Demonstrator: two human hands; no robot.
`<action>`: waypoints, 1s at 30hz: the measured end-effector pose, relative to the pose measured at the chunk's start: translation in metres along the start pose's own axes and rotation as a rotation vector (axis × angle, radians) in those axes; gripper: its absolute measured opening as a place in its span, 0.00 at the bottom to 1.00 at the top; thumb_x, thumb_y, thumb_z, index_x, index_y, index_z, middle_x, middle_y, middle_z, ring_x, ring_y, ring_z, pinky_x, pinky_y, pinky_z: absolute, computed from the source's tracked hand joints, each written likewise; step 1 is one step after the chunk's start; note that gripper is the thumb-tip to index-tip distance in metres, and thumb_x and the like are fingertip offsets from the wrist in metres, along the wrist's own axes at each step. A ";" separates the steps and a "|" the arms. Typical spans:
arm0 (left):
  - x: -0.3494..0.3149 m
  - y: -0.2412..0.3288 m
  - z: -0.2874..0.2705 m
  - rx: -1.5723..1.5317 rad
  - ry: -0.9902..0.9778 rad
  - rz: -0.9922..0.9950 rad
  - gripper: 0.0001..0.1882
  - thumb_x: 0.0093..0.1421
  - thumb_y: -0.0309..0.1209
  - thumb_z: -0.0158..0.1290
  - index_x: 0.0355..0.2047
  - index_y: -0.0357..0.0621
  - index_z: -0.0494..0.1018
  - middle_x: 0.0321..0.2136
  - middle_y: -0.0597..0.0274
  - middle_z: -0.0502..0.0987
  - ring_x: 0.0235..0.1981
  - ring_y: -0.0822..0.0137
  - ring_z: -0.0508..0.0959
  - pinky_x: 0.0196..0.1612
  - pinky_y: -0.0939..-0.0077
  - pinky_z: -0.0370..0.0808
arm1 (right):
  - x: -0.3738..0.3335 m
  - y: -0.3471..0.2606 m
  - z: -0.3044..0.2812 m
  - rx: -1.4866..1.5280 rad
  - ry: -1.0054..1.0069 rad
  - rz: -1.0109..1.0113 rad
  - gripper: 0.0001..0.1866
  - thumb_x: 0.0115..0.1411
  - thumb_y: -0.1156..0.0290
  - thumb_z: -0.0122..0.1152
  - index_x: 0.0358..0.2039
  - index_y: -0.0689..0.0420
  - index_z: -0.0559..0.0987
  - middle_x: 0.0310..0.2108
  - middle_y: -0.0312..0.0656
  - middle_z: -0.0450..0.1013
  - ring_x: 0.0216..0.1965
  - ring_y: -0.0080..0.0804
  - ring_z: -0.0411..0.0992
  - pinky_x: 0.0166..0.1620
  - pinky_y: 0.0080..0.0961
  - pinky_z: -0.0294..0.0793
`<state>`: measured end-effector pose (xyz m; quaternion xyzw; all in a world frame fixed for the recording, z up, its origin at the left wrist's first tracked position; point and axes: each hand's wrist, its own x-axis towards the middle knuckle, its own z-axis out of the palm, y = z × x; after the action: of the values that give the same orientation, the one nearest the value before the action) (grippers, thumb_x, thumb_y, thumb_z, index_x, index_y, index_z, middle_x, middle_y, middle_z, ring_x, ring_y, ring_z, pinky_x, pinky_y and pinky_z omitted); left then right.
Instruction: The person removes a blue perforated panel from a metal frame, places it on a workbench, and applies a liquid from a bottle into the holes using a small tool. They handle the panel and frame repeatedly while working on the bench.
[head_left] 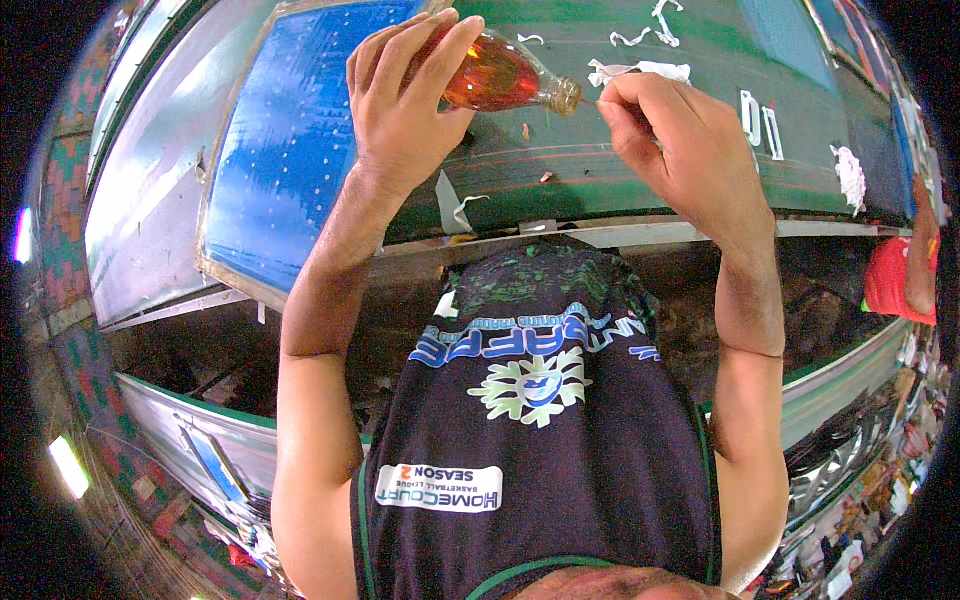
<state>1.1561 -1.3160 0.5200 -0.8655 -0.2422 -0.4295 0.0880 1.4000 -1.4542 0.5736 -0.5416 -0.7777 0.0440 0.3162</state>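
Observation:
My left hand (405,95) is wrapped round a clear glass bottle (500,75) that holds an amber-red liquid. The bottle lies nearly level over the green table (560,190), its mouth toward the right. My right hand (680,135) is closed in a pinch just right of the bottle's mouth. Something thin and reddish seems to show between the mouth and those fingertips, but it is too small to name. Crumpled white scraps (640,72) lie on the table beyond my right hand.
A blue panel in a wooden frame (280,140) lies left of my left arm. Two small white flat pieces (761,125) and a crumpled white wad (850,178) rest right of my right hand. Another person in red (900,278) is at the far right edge.

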 end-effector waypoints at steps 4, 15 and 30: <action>0.006 0.003 0.000 0.025 0.011 0.016 0.39 0.35 0.26 0.74 0.54 0.53 0.80 0.54 0.63 0.81 0.55 0.61 0.79 0.61 0.64 0.71 | 0.005 0.005 0.002 -0.028 0.033 -0.038 0.09 0.62 0.75 0.66 0.43 0.56 0.77 0.33 0.44 0.79 0.34 0.44 0.80 0.37 0.35 0.79; 0.022 0.014 0.015 -0.003 0.031 0.009 0.36 0.39 0.22 0.68 0.54 0.53 0.80 0.54 0.63 0.80 0.56 0.58 0.78 0.61 0.59 0.72 | -0.002 0.020 -0.011 -0.064 0.117 -0.120 0.10 0.60 0.75 0.67 0.39 0.54 0.75 0.29 0.41 0.77 0.29 0.42 0.79 0.32 0.36 0.77; 0.024 0.008 0.008 0.054 0.073 -0.010 0.35 0.38 0.17 0.68 0.52 0.43 0.80 0.52 0.56 0.81 0.54 0.53 0.80 0.60 0.59 0.75 | 0.012 0.011 0.006 -0.227 0.101 -0.199 0.09 0.61 0.71 0.65 0.36 0.57 0.73 0.27 0.42 0.77 0.30 0.40 0.80 0.34 0.35 0.81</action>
<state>1.1780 -1.3119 0.5345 -0.8454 -0.2547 -0.4545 0.1179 1.4034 -1.4376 0.5690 -0.4956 -0.8105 -0.1031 0.2947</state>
